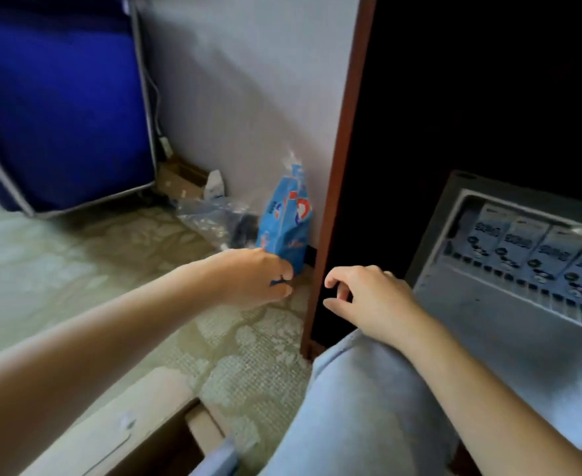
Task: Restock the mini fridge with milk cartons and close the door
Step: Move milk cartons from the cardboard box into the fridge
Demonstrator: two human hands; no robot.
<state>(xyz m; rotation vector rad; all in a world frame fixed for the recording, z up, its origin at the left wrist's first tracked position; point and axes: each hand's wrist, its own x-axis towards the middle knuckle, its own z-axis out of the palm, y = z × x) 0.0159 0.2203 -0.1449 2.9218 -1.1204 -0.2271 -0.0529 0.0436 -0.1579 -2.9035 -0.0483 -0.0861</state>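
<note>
Head view, looking down at floor level. Left hand [248,276] stretched forward and low to a blue milk carton [287,221], grip closed on its lower near corner, a sliver of blue showing between curled fingers and thumb. Carton upright on the carpet [76,255], wrapped in clear film bunched at the top, backed against the pale wall [248,80] and just beside a reddish wooden panel [341,166]. Crumpled clear plastic [207,214] on the floor just left of the carton, something dark lying in it, too blurred to identify. Further back along the wall, a small brown cardboard box [179,180]. Large blue fabric item with a pale metal frame [59,97] filling the upper left. Right hand [368,300] hovering in front of the dark space right of the panel, fingers loosely curled, grip holding nothing, positioned above a knee in light grey trousers [351,407]. At far right, mini fridge [454,214] standing open, grey rim visible. Row of pale cartons [523,249] already inside, side by side behind a white rail, printing too blurred to read. Cannot tell whether that rail belongs to the door or to a shelf. Edge of a light cardboard box [128,424] at the bottom of the view.
</note>
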